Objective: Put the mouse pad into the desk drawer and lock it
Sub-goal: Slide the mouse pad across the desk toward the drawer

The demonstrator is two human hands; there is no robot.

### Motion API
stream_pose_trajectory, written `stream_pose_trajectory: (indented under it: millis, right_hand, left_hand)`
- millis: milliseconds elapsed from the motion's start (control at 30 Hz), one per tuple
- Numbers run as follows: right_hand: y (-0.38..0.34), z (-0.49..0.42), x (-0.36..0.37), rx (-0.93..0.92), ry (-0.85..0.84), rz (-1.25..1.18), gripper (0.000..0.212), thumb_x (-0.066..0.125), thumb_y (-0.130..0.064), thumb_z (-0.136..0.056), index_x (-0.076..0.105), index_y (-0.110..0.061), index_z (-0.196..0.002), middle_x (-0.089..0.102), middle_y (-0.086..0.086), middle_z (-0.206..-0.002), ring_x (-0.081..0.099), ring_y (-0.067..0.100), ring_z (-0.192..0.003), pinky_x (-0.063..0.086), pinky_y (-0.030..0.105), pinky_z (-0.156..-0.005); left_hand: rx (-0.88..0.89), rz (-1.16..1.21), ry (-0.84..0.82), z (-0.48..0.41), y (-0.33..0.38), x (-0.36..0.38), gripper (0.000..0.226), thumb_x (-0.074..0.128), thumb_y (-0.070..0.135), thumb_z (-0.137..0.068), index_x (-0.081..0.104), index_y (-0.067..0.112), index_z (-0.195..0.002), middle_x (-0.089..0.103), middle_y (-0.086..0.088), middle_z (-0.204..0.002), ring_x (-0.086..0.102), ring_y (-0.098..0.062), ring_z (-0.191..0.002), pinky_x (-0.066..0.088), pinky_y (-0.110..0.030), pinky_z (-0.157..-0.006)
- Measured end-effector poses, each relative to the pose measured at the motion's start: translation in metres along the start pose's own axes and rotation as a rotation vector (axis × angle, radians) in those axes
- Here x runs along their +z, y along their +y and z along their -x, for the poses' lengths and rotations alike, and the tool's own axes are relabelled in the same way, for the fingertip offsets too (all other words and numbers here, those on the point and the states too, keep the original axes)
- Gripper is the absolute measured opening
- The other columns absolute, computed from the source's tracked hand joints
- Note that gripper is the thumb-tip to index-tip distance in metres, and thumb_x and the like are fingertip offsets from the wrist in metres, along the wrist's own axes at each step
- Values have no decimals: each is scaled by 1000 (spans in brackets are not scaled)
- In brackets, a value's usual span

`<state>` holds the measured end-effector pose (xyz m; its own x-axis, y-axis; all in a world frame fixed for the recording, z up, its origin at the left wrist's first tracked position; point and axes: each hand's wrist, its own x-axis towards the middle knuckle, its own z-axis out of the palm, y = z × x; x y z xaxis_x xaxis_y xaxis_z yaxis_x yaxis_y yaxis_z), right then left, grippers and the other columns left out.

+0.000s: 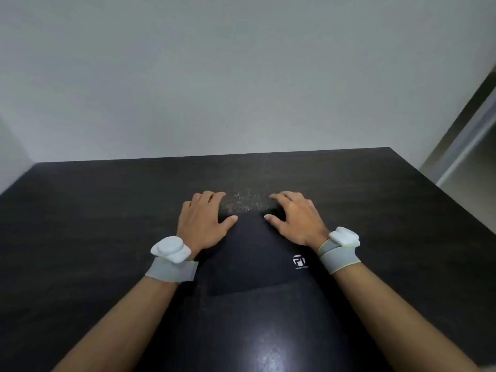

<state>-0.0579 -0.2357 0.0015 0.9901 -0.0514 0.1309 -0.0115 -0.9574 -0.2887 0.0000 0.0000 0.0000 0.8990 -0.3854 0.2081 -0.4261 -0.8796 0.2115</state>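
A black mouse pad (252, 259) with a small white logo lies flat on the dark desk (94, 210), straight in front of me. My left hand (204, 224) grips its far left corner, fingers curled over the edge and thumb on top. At the far right corner my right hand (295, 221) holds it the same way. Between the two hands the far edge looks slightly raised, and a pale speckled strip (247, 201) shows there. No drawer or lock is in view.
The desk backs onto a plain grey wall (241, 76). Its right edge runs diagonally toward me, with a doorway or frame (467, 146) beyond it. Both wrists carry grey straps with white devices. A light glare sits on the near desk surface (268, 353).
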Motion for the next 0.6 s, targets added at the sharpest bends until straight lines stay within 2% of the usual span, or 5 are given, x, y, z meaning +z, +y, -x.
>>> stream_pose_trajectory:
  millis: [333, 600]
  right_hand:
    - [5, 16, 14, 32, 40, -53, 58, 63, -51, -94, 57, -20, -143, 55, 4, -146, 44, 26, -141, 36, 41, -117]
    - [10, 15, 24, 17, 57, 65, 61, 51, -59, -98, 55, -19, -145, 49, 7, -151, 40, 28, -143, 31, 45, -118]
  left_hand:
    - [-27, 49, -41, 15, -2, 17, 72, 48, 67, -91, 44, 24, -149, 42, 3, -150, 33, -22, -141, 28, -43, -112]
    - [-26, 68, -34, 17, -6, 23, 72, 49, 66, -91, 49, 21, -147, 41, 3, -153, 30, -20, -144, 25, -42, -115]
